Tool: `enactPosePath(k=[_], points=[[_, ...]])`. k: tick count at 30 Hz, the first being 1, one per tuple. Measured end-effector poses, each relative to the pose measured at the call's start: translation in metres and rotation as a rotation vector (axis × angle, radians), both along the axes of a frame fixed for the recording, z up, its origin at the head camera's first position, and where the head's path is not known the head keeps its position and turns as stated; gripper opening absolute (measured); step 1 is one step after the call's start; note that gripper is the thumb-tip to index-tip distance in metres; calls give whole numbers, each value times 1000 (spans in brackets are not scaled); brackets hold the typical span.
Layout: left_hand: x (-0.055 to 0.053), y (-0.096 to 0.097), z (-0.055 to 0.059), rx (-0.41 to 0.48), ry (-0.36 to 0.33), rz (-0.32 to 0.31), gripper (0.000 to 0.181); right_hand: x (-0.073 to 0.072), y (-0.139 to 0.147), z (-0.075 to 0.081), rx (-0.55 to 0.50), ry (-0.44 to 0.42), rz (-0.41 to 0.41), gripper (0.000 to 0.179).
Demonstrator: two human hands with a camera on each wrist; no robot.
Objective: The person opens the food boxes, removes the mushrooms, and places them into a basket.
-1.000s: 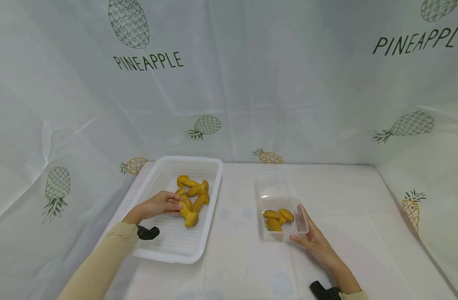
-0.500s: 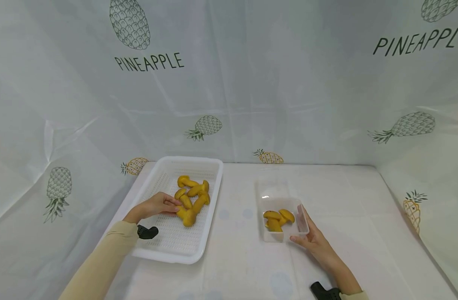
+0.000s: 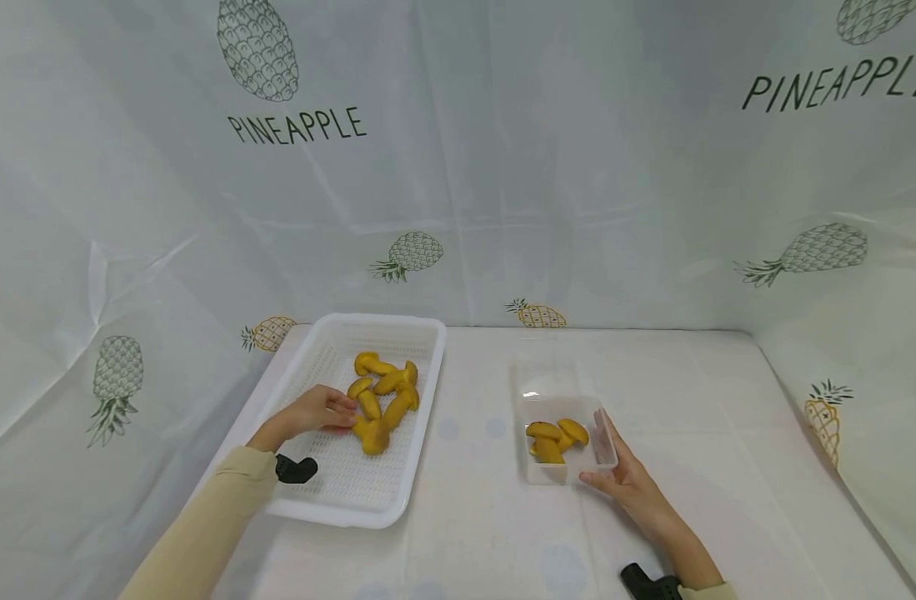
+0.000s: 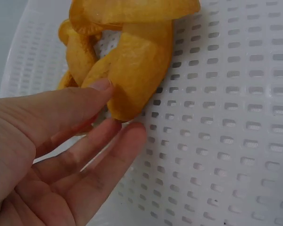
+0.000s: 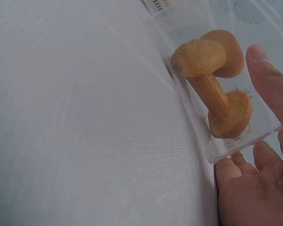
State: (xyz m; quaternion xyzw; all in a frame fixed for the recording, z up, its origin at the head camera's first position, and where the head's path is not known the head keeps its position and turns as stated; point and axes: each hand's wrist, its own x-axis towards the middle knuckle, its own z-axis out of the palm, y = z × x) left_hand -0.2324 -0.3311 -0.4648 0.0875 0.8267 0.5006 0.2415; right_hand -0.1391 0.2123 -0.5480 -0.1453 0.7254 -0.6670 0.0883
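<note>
In the white perforated basket (image 3: pixel 337 492) at left lie several yellow mushrooms (image 3: pixel 386 400). My left hand (image 3: pixel 318 410) is over the basket, with thumb and fingertips pinching the stem end of the nearest mushroom (image 4: pixel 139 66). The thumb lies on the stem in the left wrist view; the fingertips are at its lower end. At right stands a clear plastic box (image 3: pixel 548 473), holding a few mushrooms (image 5: pixel 217 94). My right hand (image 3: pixel 638 492) grips the box's right side, thumb near the front corner and fingers along the outer wall.
The box's clear lid (image 3: pixel 545 377) lies folded back behind it. A white cloth (image 3: pixel 473 533) covers the table, and a pineapple-print curtain (image 3: pixel 563 167) stands along the back and sides. Black wrist cameras (image 3: pixel 296 469) sit on both wrists.
My left hand has shifted slightly left, and the mushroom at its fingertips has turned and moved a little towards the near left. The right hand and box stay still.
</note>
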Motion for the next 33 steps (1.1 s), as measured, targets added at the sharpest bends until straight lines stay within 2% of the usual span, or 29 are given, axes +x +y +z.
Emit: enactPosePath(k=[5, 8, 17, 19, 24, 26, 30, 33], points=[[1, 3, 5, -114, 56, 85, 34, -1, 1, 0, 10, 6, -4, 101], [1, 6, 10, -136, 88, 87, 35, -1, 1, 0, 17, 7, -8, 100], [1, 28, 41, -53, 216, 18, 44, 0, 0, -1, 29, -1, -21, 99], [1, 35, 47, -54, 247, 7, 43, 1, 0, -1, 27, -2, -20, 99], [0, 63, 62, -26, 339, -69, 37, 1, 0, -1, 30, -4, -21, 99], [0, 75, 67, 9, 345, -97, 37, 1, 0, 0, 40, -9, -25, 99], [0, 100, 75, 76, 308, -129, 40, 1, -1, 1, 50, -20, -36, 99], [0, 121, 77, 109, 307, -175, 37, 1, -1, 0, 41, -14, -33, 99]])
